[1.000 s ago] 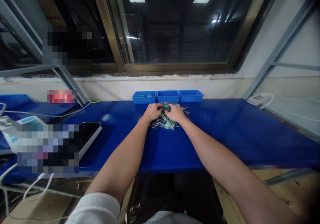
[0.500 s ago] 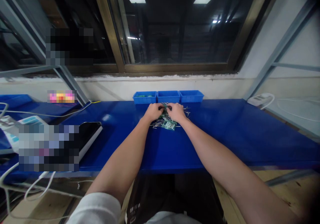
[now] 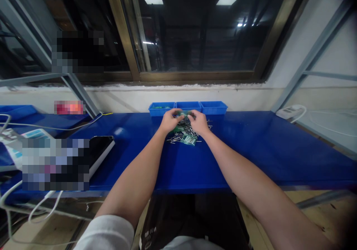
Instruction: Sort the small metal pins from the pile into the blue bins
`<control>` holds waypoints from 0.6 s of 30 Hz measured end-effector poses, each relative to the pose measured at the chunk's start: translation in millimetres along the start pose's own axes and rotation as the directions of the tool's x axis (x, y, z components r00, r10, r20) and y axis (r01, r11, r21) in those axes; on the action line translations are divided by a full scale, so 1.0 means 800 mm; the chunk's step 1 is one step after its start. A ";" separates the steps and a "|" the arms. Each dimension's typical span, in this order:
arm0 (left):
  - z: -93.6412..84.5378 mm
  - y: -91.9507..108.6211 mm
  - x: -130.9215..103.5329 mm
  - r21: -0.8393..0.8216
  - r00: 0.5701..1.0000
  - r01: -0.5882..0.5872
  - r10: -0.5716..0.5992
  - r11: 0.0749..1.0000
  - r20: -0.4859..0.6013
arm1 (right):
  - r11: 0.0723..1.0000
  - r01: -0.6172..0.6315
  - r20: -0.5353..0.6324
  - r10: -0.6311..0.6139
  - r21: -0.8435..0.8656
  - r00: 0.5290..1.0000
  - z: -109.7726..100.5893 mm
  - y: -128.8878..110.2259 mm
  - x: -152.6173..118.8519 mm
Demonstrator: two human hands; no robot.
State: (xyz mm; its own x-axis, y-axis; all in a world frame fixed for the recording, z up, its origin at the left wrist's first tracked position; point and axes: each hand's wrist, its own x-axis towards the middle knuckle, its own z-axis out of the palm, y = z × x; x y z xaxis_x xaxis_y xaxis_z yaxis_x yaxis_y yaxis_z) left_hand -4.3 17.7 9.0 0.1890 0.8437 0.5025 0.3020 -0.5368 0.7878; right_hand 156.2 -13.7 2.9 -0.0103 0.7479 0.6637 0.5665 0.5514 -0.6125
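My left hand (image 3: pixel 170 120) and my right hand (image 3: pixel 199 122) are raised slightly over the pile, thumbs turned inward. Between them they pinch a small greenish see-through plastic bag (image 3: pixel 184 113), one side each; the fingers partly cover it. Under the hands spreads a pile of thin silver metal pins (image 3: pixel 180 135), like rivets or nails; their exact kind is too small to tell. On the near side of the pile lies another greenish bag (image 3: pixel 189 139) with pale pieces showing inside.
Three blue bins stand in a row behind the pile: a left bin (image 3: pixel 158 111) with greenish bags inside, a middle bin (image 3: pixel 188 109) and a right bin (image 3: pixel 214 109). A dark-screened device (image 3: pixel 102 146) lies left on the blue table (image 3: pixel 251 149). A white power strip (image 3: pixel 290 111) sits far right.
My hands have risen a little and moved slightly apart. The bag between my fingers now shows stretched open sideways, and more of the pile is visible beneath.
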 end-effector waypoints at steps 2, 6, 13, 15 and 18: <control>-0.002 -0.002 0.002 -0.051 1.000 -0.013 0.014 0.999 0.023 | 0.998 0.029 0.007 -0.030 0.054 1.000 0.001 0.002 0.001; -0.005 0.000 0.002 -0.031 0.994 -0.104 0.102 0.994 -0.042 | 0.995 0.087 -0.047 -0.085 0.054 0.995 0.000 0.000 0.001; -0.001 0.007 0.000 -0.168 1.000 -0.004 0.007 0.986 0.017 | 0.996 -0.004 -0.062 0.010 0.093 0.998 0.000 0.001 0.000; 0.000 0.009 0.000 -0.229 0.999 0.049 -0.043 0.972 0.032 | 0.990 -0.046 -0.039 0.052 0.132 0.998 0.002 0.002 0.000; 0.003 0.010 0.000 -0.292 0.995 0.084 -0.095 0.953 -0.025 | 0.986 -0.081 -0.050 0.090 0.148 0.995 0.004 0.001 0.000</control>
State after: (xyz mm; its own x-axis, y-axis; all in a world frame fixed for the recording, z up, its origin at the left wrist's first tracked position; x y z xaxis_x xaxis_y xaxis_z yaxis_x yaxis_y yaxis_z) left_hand 0.2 13.5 15.0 0.1363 0.8905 0.4340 0.0308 -0.4417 0.8966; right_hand 154.1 -12.5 1.2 0.0816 0.7749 0.6269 0.4376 0.5373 -0.7210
